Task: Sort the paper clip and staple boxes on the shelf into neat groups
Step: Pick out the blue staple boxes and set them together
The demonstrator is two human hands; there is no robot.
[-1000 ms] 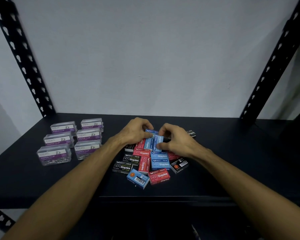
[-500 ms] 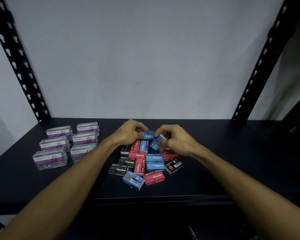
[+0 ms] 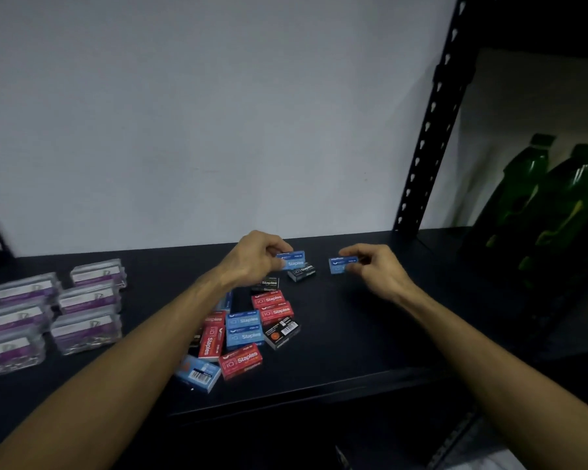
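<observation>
Paper clip boxes (image 3: 82, 307) already grouped at the shelf's (image 3: 353, 334) left, so approx half done. One blue staple box (image 3: 291, 260) is pinched by left hand (image 3: 257, 257), another (image 3: 343, 265) by right hand (image 3: 375, 269). Mixed red/blue/black staple pile (image 3: 248, 327) is left unsorted, center.

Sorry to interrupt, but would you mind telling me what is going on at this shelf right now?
A person is sorting stationery on a black metal shelf. The left hand pinches one small blue cardboard staple box, and the right hand pinches another blue staple box, both held above the shelf behind a mixed pile of red, blue and black staple boxes. Clear plastic paper clip boxes with purple labels already sit grouped at the left.
</observation>
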